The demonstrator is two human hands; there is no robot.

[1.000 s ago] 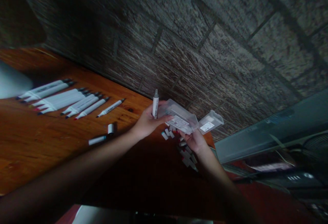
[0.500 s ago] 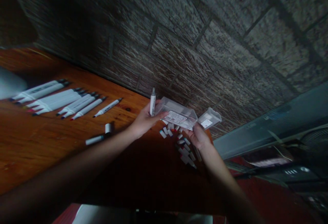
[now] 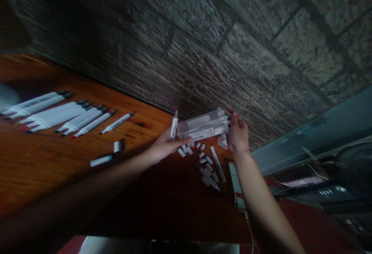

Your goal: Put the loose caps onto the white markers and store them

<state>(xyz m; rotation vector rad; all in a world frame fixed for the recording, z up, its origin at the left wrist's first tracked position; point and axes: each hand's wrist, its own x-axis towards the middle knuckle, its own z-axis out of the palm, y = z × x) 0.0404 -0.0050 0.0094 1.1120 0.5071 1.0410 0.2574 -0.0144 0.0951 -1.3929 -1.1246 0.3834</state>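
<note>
My left hand (image 3: pixel 163 145) is closed on a white marker (image 3: pixel 174 124) that stands upright, and its fingers also touch the left end of a clear plastic case (image 3: pixel 203 126). At the case's right end my right hand (image 3: pixel 237 133) grips it, so the case hangs level between both hands above the wooden table (image 3: pixel 43 161). Under the case lies a heap of several loose marker caps (image 3: pixel 200 157) and one uncapped marker (image 3: pixel 217 164).
A row of several white markers (image 3: pixel 58 114) lies on the table at the left. One more marker (image 3: pixel 100 160) and a cap (image 3: pixel 117 146) lie nearer to me. A brick wall (image 3: pixel 232 33) runs behind. Dark equipment (image 3: pixel 319 176) sits at the right.
My right hand moved from under the case up to its right end. The case's open lid flap is no longer sticking out; the case now looks closed and level.
</note>
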